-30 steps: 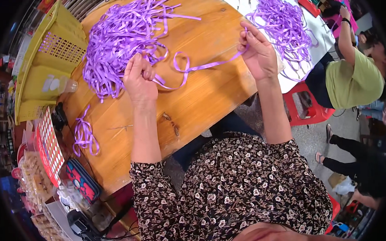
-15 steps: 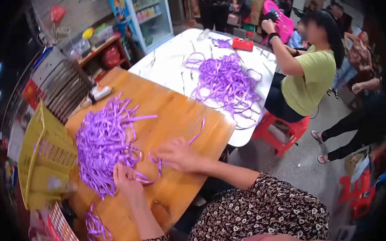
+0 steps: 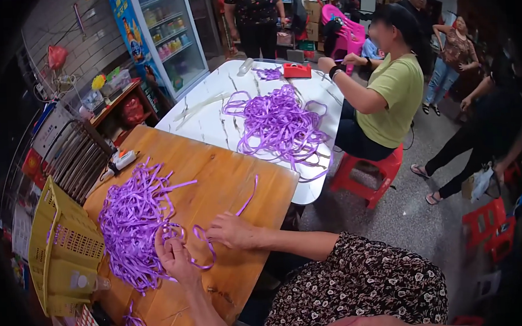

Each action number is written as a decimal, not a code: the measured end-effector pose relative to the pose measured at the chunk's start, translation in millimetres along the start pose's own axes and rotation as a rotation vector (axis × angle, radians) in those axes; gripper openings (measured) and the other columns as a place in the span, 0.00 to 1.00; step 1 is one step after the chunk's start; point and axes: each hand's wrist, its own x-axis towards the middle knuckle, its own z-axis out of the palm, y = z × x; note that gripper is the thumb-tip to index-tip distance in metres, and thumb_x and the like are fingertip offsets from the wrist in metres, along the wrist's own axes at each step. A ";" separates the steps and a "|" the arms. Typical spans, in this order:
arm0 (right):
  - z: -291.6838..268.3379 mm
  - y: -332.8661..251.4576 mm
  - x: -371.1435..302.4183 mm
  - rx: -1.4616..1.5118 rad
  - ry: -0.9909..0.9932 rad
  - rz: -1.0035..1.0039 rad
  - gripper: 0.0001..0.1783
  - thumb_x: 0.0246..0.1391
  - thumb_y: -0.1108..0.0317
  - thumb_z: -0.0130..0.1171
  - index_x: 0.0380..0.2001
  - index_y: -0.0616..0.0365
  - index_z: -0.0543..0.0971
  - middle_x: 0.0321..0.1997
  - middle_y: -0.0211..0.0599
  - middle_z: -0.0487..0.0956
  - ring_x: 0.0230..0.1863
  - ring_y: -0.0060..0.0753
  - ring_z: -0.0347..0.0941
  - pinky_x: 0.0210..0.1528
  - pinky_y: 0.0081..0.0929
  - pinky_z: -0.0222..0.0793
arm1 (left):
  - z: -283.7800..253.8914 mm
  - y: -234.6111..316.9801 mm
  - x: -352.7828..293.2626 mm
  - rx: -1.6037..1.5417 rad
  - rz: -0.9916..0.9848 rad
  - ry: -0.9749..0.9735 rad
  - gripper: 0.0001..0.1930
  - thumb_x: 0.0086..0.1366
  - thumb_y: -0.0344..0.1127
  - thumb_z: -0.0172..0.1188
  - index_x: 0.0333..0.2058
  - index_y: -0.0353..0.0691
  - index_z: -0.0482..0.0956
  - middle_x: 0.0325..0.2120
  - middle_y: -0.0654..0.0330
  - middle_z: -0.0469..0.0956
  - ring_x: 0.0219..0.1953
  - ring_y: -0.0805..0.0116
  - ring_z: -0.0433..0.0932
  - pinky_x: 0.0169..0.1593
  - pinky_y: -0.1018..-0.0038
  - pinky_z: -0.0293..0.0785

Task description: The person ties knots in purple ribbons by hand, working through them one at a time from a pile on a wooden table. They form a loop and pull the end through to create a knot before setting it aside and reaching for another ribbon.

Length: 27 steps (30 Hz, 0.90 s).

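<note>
A big tangled heap of narrow purple ribbon lies on the wooden table. At the heap's right edge is my left hand, its index finger raised and its other fingers curled on a ribbon. From there a loose ribbon length loops across the wood to my right hand, whose fingertips are pressed together on it, low over the tabletop. A straighter ribbon tail runs from beyond my right hand toward the far table edge. My fingers partly hide the gripped spots.
A yellow plastic basket stands left of the heap. Beyond, a white marbled table bears another ribbon heap and a red tape dispenser. A person in a yellow-green shirt sits there on a red stool.
The whole view has shifted a little. My left index finger has lifted from the others, and the ribbon between my hands has formed a wider loop.
</note>
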 end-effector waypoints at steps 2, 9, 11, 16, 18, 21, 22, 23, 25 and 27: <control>-8.7 -2.9 1.1 0.030 0.019 0.017 0.09 0.45 0.63 0.55 0.33 0.49 0.75 0.31 0.33 0.72 0.37 0.39 0.67 0.38 0.35 0.61 | 15.4 9.9 -8.9 -0.087 -0.011 -0.166 0.21 0.63 0.27 0.50 0.55 0.37 0.60 0.28 0.61 0.73 0.12 0.88 0.55 0.13 0.91 0.46; -41.1 -25.4 18.8 0.180 0.123 -0.140 0.09 0.43 0.69 0.55 0.31 0.54 0.74 0.31 0.33 0.72 0.35 0.40 0.67 0.36 0.35 0.61 | 19.4 4.1 -23.9 -0.177 -0.345 -0.334 0.19 0.63 0.29 0.50 0.53 0.36 0.64 0.30 0.62 0.74 0.15 0.86 0.61 0.15 0.88 0.54; -48.4 -26.4 18.2 0.184 0.136 -0.164 0.09 0.42 0.70 0.55 0.31 0.54 0.74 0.30 0.32 0.72 0.35 0.39 0.68 0.35 0.35 0.61 | 20.0 2.8 -23.8 -0.211 -0.441 -0.394 0.17 0.63 0.30 0.50 0.51 0.36 0.67 0.27 0.64 0.74 0.16 0.86 0.62 0.16 0.88 0.55; -56.5 -26.9 14.2 0.055 0.161 -0.151 0.12 0.35 0.68 0.58 0.29 0.52 0.74 0.27 0.32 0.70 0.33 0.38 0.66 0.34 0.33 0.60 | 19.6 8.6 -19.0 0.084 -0.404 -0.453 0.08 0.63 0.33 0.52 0.38 0.36 0.73 0.19 0.71 0.69 0.14 0.88 0.60 0.14 0.89 0.50; -47.8 -27.5 16.3 0.032 0.184 -0.255 0.10 0.39 0.67 0.56 0.30 0.53 0.73 0.26 0.31 0.69 0.33 0.35 0.65 0.33 0.33 0.58 | 11.3 5.2 -19.8 0.154 -0.335 -0.435 0.06 0.63 0.32 0.52 0.35 0.36 0.72 0.17 0.73 0.66 0.14 0.89 0.59 0.14 0.90 0.48; -45.7 -21.8 9.1 -0.010 0.193 -0.236 0.11 0.37 0.66 0.56 0.28 0.53 0.72 0.25 0.30 0.68 0.33 0.35 0.65 0.33 0.33 0.57 | 6.2 -13.9 -14.3 0.218 -0.354 -0.477 0.05 0.63 0.31 0.51 0.35 0.36 0.73 0.15 0.74 0.63 0.13 0.89 0.55 0.14 0.89 0.46; -47.2 -22.8 8.5 -0.042 0.193 -0.238 0.10 0.37 0.65 0.56 0.27 0.53 0.71 0.25 0.30 0.68 0.32 0.35 0.64 0.33 0.33 0.56 | -5.2 -32.7 -7.8 0.319 -0.270 -0.459 0.06 0.63 0.31 0.51 0.34 0.36 0.74 0.16 0.73 0.63 0.15 0.86 0.57 0.17 0.88 0.50; -50.0 -22.4 7.1 -0.072 0.190 -0.241 0.10 0.36 0.65 0.55 0.26 0.53 0.71 0.25 0.30 0.67 0.32 0.35 0.64 0.33 0.33 0.56 | -9.7 -44.7 -4.4 0.418 -0.186 -0.436 0.06 0.63 0.31 0.50 0.34 0.36 0.75 0.16 0.72 0.63 0.17 0.83 0.58 0.20 0.86 0.53; -60.1 -19.6 3.0 -0.103 0.182 -0.228 0.09 0.36 0.65 0.55 0.25 0.53 0.71 0.25 0.31 0.67 0.32 0.36 0.64 0.34 0.33 0.55 | -5.8 -45.8 -6.1 0.392 -0.210 -0.503 0.07 0.63 0.31 0.50 0.37 0.37 0.75 0.17 0.72 0.64 0.17 0.84 0.58 0.20 0.87 0.53; -64.3 -17.6 1.4 -0.123 0.166 -0.228 0.09 0.36 0.65 0.54 0.24 0.54 0.70 0.24 0.31 0.67 0.32 0.36 0.64 0.34 0.33 0.55 | -5.5 -42.7 -6.8 0.378 -0.231 -0.586 0.10 0.63 0.29 0.50 0.42 0.36 0.74 0.20 0.72 0.67 0.19 0.85 0.60 0.22 0.89 0.54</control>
